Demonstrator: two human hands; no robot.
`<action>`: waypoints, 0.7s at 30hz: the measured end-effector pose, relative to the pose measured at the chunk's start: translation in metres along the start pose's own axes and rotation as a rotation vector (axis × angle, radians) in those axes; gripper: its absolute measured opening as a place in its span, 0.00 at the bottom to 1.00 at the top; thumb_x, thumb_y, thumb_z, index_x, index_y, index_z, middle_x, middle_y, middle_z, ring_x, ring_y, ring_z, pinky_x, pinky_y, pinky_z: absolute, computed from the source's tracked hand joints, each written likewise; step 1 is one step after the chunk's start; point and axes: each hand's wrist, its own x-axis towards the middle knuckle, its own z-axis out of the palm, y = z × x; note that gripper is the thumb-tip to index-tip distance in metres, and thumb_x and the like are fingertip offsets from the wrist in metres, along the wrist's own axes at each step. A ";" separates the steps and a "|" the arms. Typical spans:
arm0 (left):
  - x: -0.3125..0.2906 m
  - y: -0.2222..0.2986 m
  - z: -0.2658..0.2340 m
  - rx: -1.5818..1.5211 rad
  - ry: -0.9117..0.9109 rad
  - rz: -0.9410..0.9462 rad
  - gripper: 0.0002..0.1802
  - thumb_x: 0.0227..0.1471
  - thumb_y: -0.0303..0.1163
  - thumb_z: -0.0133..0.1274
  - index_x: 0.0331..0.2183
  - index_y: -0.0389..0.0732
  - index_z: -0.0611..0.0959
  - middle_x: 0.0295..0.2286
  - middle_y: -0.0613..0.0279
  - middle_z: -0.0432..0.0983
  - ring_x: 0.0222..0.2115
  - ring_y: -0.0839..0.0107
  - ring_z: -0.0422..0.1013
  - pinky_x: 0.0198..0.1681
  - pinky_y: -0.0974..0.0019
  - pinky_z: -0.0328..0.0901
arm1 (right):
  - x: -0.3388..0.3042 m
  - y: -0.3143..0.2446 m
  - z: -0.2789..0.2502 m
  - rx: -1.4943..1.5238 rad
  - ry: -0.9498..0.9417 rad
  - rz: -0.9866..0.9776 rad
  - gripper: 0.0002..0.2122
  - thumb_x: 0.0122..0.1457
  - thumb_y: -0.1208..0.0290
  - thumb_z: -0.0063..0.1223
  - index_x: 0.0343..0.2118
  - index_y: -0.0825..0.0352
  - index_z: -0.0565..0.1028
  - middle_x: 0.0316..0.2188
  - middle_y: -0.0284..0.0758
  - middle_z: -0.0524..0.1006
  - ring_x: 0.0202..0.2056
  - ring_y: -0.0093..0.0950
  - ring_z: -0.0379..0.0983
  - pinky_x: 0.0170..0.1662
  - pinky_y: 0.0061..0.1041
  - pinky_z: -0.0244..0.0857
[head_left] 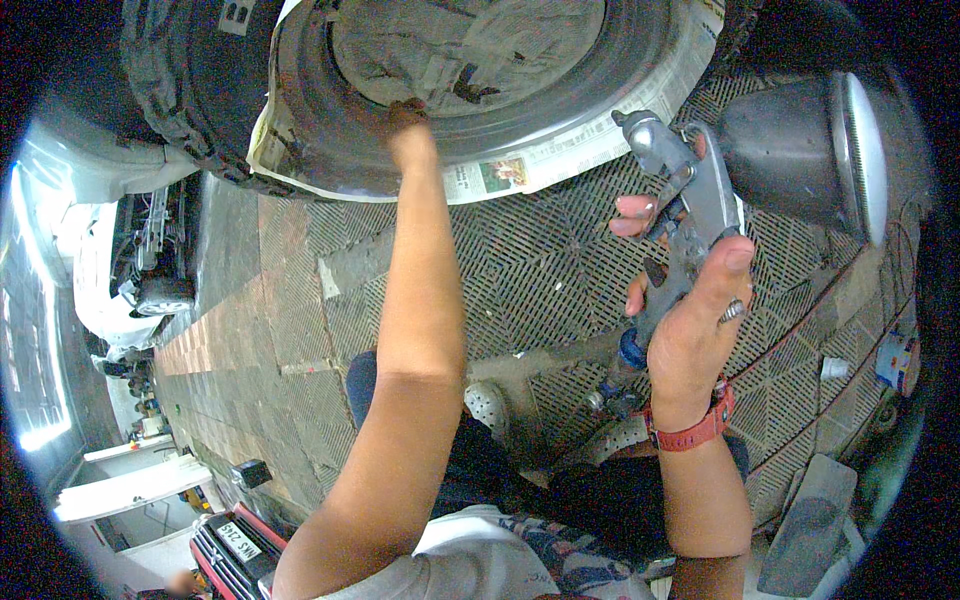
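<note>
Silver spray gun [660, 150] near the rim [350, 150]: I have the right hand [695, 325] wrapped round it, presumably for steadiness. From afar I cannot tell whether the left hand [410, 138], at the rim's inner edge, grips; newspaper [600, 147] likely shields the tyre [185, 105].

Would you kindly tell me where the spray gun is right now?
In the head view, the spray gun is right of centre, in the right hand, its top end near the newspaper.
</note>
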 end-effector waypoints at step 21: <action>-0.129 0.062 0.153 -1.270 0.217 -0.998 0.12 0.71 0.44 0.47 0.44 0.50 0.80 0.37 0.71 0.77 0.34 0.75 0.69 0.36 0.69 0.64 | 0.000 -0.002 -0.010 -0.019 0.073 0.022 0.41 0.74 0.32 0.26 0.74 0.63 0.60 0.45 0.44 0.84 0.40 0.28 0.82 0.24 0.23 0.68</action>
